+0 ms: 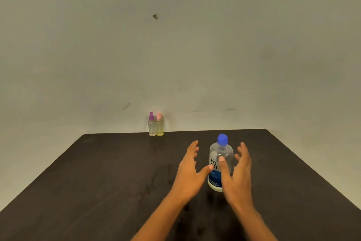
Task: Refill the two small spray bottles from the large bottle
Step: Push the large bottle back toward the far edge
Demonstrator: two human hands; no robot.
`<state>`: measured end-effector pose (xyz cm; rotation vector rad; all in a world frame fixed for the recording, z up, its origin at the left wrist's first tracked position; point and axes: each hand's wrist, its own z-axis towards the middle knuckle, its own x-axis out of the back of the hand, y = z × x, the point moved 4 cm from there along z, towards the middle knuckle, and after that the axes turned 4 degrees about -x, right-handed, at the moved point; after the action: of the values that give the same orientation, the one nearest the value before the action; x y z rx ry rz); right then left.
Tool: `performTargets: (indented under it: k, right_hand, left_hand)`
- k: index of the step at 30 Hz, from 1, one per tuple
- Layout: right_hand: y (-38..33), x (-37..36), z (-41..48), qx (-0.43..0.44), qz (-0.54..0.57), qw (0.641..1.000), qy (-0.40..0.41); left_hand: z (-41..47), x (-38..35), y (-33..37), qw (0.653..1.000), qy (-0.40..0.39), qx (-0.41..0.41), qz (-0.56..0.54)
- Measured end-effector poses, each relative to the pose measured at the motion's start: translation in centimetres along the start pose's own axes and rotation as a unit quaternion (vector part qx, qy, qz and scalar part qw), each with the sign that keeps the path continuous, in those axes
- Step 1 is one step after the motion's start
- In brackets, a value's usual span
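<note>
Now the left hand (pixel 188 170) and right hand (pixel 239 174), both spread wide, flank the large bottle (pixel 219 164) at lower middle, likely about to grab it and twist off its blue cap (pixel 222 139), with the two small spray bottles (pixel 155 124) at the worktop's (pixel 97 182) far edge.

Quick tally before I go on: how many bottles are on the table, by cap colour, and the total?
Blue cap: 1, the large bottle
Purple cap: 1, the purple-capped spray bottle
Pink cap: 1, the pink-capped spray bottle
Total: 3
</note>
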<state>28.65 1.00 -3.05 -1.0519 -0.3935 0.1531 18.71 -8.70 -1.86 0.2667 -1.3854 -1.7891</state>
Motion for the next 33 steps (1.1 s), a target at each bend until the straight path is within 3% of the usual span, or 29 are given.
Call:
performTargets:
  k: [5, 13, 33]
  right_hand:
    - [1.1, -0.9, -0.7, -0.022, -0.014, 0.999, -0.045]
    - [0.9, -1.4, -1.2, -0.019, -0.006, 0.998, -0.059]
    - [-0.1, -6.1, -4.5, -0.012, 0.060, 0.964, -0.258]
  left_hand:
    - [0.2, -1.3, -0.3, 0.998, -0.063, 0.009, 0.020]
    - [0.1, -1.1, -0.1, 0.996, -0.084, -0.009, 0.031]
    - [-4.4, 7.2, -2.7, 1.000, 0.008, 0.003, 0.013]
